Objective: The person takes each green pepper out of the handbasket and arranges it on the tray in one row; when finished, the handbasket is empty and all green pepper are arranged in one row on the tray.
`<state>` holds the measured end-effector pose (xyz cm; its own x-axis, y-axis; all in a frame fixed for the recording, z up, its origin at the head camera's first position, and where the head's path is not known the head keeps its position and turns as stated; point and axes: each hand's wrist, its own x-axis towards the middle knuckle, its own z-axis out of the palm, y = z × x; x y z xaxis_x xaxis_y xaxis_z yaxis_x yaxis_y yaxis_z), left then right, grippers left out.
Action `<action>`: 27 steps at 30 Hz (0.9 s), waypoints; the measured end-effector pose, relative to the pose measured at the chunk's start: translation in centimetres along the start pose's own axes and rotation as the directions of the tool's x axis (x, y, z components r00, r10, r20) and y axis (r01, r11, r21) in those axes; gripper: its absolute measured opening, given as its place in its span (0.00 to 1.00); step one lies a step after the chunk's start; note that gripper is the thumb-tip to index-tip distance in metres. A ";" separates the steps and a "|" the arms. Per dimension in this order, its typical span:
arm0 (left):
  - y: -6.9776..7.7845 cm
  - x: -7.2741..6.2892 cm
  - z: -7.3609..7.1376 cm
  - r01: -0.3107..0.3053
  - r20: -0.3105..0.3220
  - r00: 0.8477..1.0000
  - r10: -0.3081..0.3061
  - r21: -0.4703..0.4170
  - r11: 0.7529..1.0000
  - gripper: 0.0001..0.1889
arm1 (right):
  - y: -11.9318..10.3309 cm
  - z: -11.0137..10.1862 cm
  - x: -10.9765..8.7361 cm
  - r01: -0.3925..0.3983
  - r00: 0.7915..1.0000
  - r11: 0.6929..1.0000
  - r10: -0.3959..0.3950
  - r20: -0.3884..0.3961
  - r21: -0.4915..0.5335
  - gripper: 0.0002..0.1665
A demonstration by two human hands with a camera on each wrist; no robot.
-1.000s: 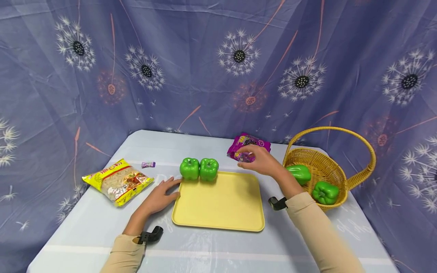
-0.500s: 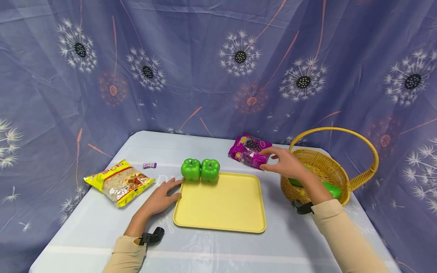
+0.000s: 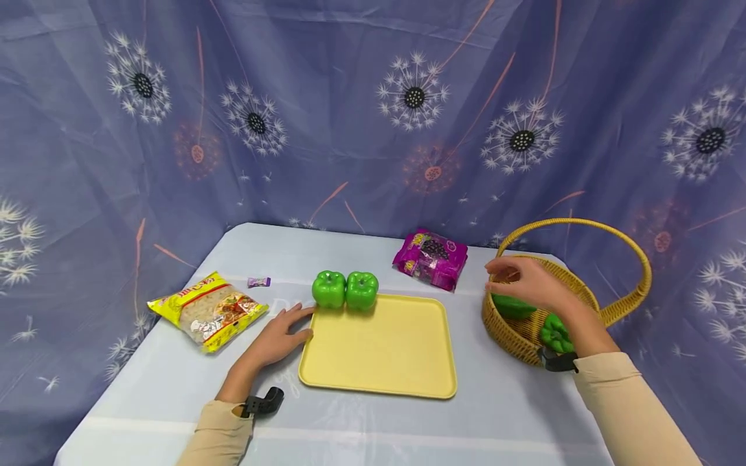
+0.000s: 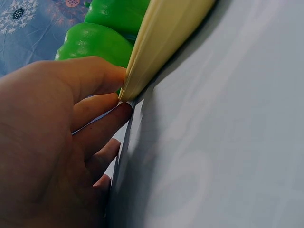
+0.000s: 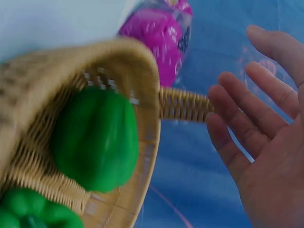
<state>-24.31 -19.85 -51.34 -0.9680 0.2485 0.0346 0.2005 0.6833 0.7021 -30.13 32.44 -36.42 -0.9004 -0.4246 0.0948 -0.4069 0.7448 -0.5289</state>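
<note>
My left hand (image 3: 281,336) lies at the left edge of a yellow tray (image 3: 379,349), its thumb and fingers touching the rim (image 4: 135,71) in the left wrist view. Two green bell peppers (image 3: 329,289) sit side by side along the tray's back left edge. Over the wicker basket (image 3: 502,333) on the right, my right hand (image 3: 533,285) hovers with bent fingers apart and nothing between them. Inside the basket are one green bell pepper (image 5: 95,140) and a second green pepper (image 3: 556,333), partly behind my wrist in the head view.
A purple snack packet (image 3: 432,259) lies at the back of the table. To the left are a yellow food bag (image 3: 210,312) and a small purple wrapped candy (image 3: 259,282). The basket's tall handle (image 3: 632,255) arches up at the right; a blue patterned curtain (image 3: 326,116) hangs behind.
My right hand has moved right, from beside the purple packet to above the basket, carrying nothing. My left hand stays at the tray's edge.
</note>
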 end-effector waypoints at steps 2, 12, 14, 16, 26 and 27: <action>0.1 -0.1 0.1 0.003 0.006 1.000 -0.003 -0.001 1.000 0.27 | 0.6 -0.7 -0.5 -0.004 1.000 1.000 0.004 -0.006 -0.010 0.26; 0.2 0.1 0.0 0.005 -0.005 1.000 -0.005 0.014 1.000 0.27 | 3.1 -3.0 -2.4 -0.078 0.997 0.996 0.078 0.010 -0.046 0.34; 0.2 0.1 0.0 0.009 -0.005 1.000 -0.009 0.012 1.000 0.27 | 3.9 -3.1 -2.6 -0.088 0.996 0.995 0.089 0.025 -0.040 0.36; 0.2 0.1 -0.1 0.012 -0.002 1.000 -0.012 0.008 1.000 0.27 | 4.6 -3.0 -2.7 -0.094 0.995 0.995 0.095 0.033 -0.034 0.37; 0.3 0.1 -0.1 0.012 0.001 1.000 -0.012 0.010 1.000 0.27 | 7.8 -2.4 -3.2 -0.124 0.989 0.992 0.122 0.082 0.018 0.39; 0.3 0.1 -0.1 0.013 -0.002 1.000 -0.013 0.007 1.000 0.27 | 7.9 -2.3 -3.2 -0.124 0.989 0.992 0.121 0.087 0.023 0.39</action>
<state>-24.32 -19.66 -51.06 -0.9708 0.2384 0.0272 0.1893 0.6912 0.6974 -30.79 40.90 -38.97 -0.9264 -0.3741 -0.0434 -0.2887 0.7794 -0.5560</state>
